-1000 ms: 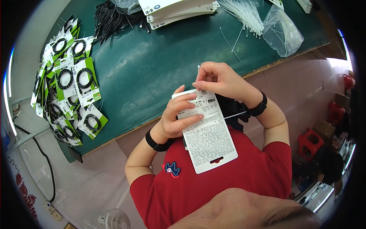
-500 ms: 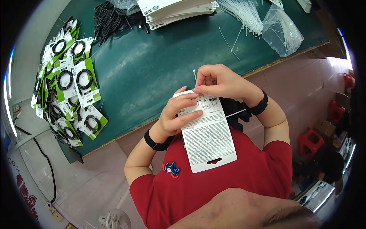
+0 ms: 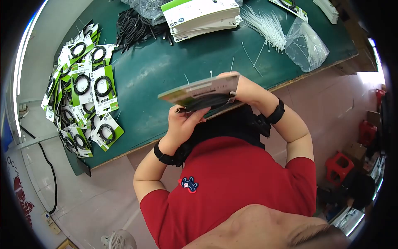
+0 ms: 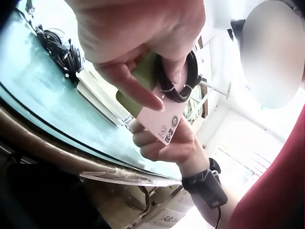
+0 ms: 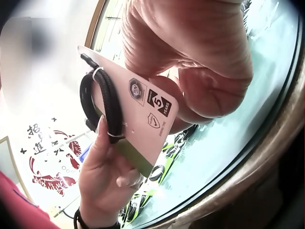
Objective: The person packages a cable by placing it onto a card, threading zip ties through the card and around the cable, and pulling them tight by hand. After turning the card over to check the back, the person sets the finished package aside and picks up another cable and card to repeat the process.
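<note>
A printed card (image 3: pixel 203 89) with a coiled black cable (image 3: pixel 209 101) on its face is held up between both hands, tilted steeply. My left hand (image 3: pixel 182 126) grips its left part, thumb over the coil; in the right wrist view that thumb presses the cable (image 5: pixel 112 102). My right hand (image 3: pixel 248 89) is at the card's right end, its fingers mostly hidden behind the card; the right wrist view shows curled fingers (image 5: pixel 214 93) against the back. White ties circle the coil, and thin tie ends stick up beyond the card in the head view.
On the green table (image 3: pixel 145 83), carded cables (image 3: pixel 83 85) are heaped at the left. Loose black cables (image 3: pixel 139 29), a stack of cards (image 3: pixel 203 18), white cable ties (image 3: pixel 267 31) and a clear bag (image 3: pixel 306 45) lie along the far side. The table's near edge (image 3: pixel 137 152) runs beside the hands.
The card has turned from its printed text side to show the cable side and has lifted away from the red shirt. My left hand has changed its hold, with the thumb now on the coil.
</note>
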The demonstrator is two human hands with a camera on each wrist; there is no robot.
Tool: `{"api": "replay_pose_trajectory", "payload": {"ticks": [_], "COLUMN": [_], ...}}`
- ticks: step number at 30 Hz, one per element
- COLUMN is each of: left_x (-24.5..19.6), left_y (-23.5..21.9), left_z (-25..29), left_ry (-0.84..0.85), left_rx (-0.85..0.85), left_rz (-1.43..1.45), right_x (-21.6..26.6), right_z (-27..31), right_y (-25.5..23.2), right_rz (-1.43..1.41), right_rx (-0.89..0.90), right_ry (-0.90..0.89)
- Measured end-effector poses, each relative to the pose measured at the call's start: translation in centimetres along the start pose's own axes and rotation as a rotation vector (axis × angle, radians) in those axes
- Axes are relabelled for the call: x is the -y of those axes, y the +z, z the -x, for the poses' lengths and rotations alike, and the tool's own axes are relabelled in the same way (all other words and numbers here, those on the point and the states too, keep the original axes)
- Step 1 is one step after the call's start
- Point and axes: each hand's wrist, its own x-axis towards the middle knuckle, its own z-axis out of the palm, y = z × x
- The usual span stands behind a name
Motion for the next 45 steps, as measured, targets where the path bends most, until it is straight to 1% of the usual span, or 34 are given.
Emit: {"api": "replay_pose_trajectory", "payload": {"ticks": [2, 3, 4, 6, 11, 14, 16, 20, 23, 24, 27, 28, 31, 32, 35, 38, 39, 40, 42, 43, 44, 45], "left_x": [-0.7, -0.7, -0.6, -0.2, 0.3, -0.2, -0.2, -0.4, -1.0, -1.2, -1.8, -2.0, -2.0, -1.6, -0.9, -1.0, -1.1, -1.2, -1.6, -1.6, -1.7, -1.7], "left_y": [-0.1, -0.1, 0.1, 0.4, 0.7, 0.2, 0.1, 0.0, -0.2, -0.3, -0.3, 0.1, 0.9, 0.9, 1.0, 1.2, 1.3, 1.4, 1.6, 1.6, 1.6, 1.5], "left_z": [-0.3, -0.3, -0.3, -0.3, -0.2, -0.5, -0.6, -0.8, -1.3, -1.5, -2.1, -2.3, -2.7, -2.7, -2.5, -2.3, -2.4, -2.4, -2.6, -2.7, -2.8, -3.0], "left_ry": [-0.108, -0.106, -0.089, -0.056, -0.001, -0.111, -0.119, -0.162, -0.196, -0.212, -0.244, -0.244, -0.241, -0.229, -0.202, -0.061, -0.060, -0.019, 0.064, 0.065, 0.094, 0.125], "left_rx": [0.033, 0.031, 0.012, -0.025, -0.018, 0.004, -0.005, -0.044, -0.099, -0.116, -0.153, -0.177, -0.218, -0.220, -0.230, -0.201, -0.200, -0.209, -0.230, -0.230, -0.230, -0.231], "left_rz": [0.023, 0.021, 0.062, 0.147, 0.207, 0.169, 0.172, 0.174, 0.162, 0.164, 0.167, 0.200, 0.266, 0.245, 0.203, 0.005, 0.008, -0.096, -0.303, -0.300, -0.334, -0.367], "right_x": [0.3, 0.5, -0.1, -3.1, -2.2, -2.0, -2.0, -2.2, 0.3, 1.3, 3.4, 3.4, 3.5, 3.3, 2.8, 2.7, 2.8, 2.8, 3.0, 3.0, 3.1, 3.2], "right_z": [0.5, 0.6, 0.3, -0.8, 0.0, 0.1, -0.1, 0.1, 1.3, 1.7, 3.0, 2.9, 2.1, 1.9, 1.1, 0.6, 0.6, 0.5, 0.3, 0.3, 0.3, 0.3], "right_y": [1.2, 1.5, 1.3, 0.3, 1.1, 1.3, 1.2, 0.6, -0.3, -0.2, 1.2, 1.9, 4.2, 4.6, 5.4, 5.4, 5.4, 5.4, 5.6, 5.6, 5.6, 5.5], "right_rz": [-0.175, -0.264, -0.263, -0.292, -0.378, -0.431, -0.457, -0.411, 0.173, 0.177, 0.656, 0.654, 0.966, 0.968, 1.040, 0.999, 0.981, 0.983, 0.876, 0.822, 0.825, 0.759], "right_rx": [-0.025, -0.039, -0.037, -0.044, -0.035, 0.003, 0.025, 0.048, -0.318, -0.313, -0.708, -0.708, -0.571, -0.571, -0.630, -0.637, -0.641, -0.641, -0.650, -0.654, -0.655, -0.631], "right_ry": [-0.057, -0.084, -0.086, -0.069, -0.030, -0.026, -0.026, 0.009, -0.177, -0.179, -0.743, -0.743, -1.004, -1.004, -0.861, -0.838, -0.826, -0.824, -0.812, -0.803, -0.802, -0.775]}}
